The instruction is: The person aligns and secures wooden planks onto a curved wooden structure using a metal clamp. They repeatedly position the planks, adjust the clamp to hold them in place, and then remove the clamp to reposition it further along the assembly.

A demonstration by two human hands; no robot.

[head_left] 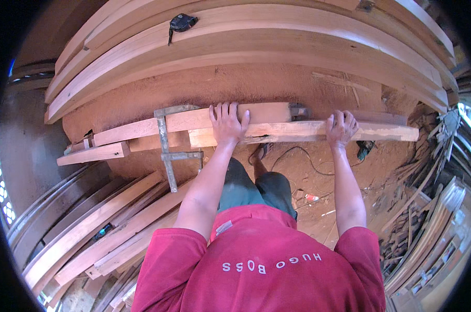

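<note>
Red shirt fabric [261, 265] filled the lower part of the view, worn by the person looking down, with dark green trousers [251, 187] seen just beyond it. Long curved planks [246, 36] were stacked across the far side, and more boards [105, 229] were piled at the lower left, on a floor covered in reddish sawdust [235, 86]. Between these, a long light-coloured plank [303, 131] was laid crosswise, with a second board [183, 121] set just behind and overlapping it. A grey metal bar clamp [165, 145] was fastened around the boards at the left. The left hand [227, 123] was pressed flat on top of the plank, fingers spread and stretched over the far edge, nothing being clasped. The right hand [341, 128] was laid open on the same plank further along, fingers draped over its top, palm down. A black tape measure [182, 22] was rested on the far stack. A thin cable [298, 156] was trailed over the floor beneath the plank.
</note>
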